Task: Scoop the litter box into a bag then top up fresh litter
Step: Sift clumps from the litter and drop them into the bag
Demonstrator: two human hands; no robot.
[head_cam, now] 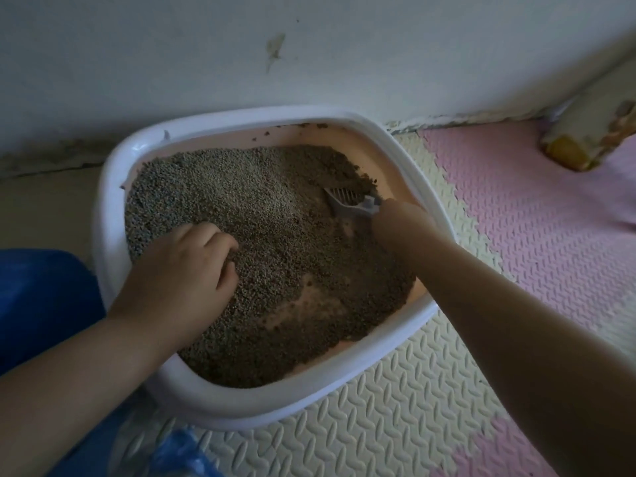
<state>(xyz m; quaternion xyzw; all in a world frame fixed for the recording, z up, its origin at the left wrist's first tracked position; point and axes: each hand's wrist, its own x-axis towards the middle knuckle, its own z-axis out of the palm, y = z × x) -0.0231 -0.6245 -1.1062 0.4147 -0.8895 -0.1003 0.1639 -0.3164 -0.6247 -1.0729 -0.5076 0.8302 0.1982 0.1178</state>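
Foam mat (395, 390): right hand (402, 218) grips half-buried scoop (351, 201); left hand (182, 270) curled, fingertips hidden in litter (241, 187).

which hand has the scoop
The right hand, at the far right side of the litter box, grips the grey scoop. The left hand holds no tool; its fingers curl into the litter.

Foam floor mats (395, 401) along the wall, litter box on top

The cream and pink embossed tiles carry the white-rimmed litter box (241, 407), set close to the wall. A yellow-ended package (585, 139) lies on the pink tile at far right, and crumpled blue plastic (179, 452) rests at the box's near edge.
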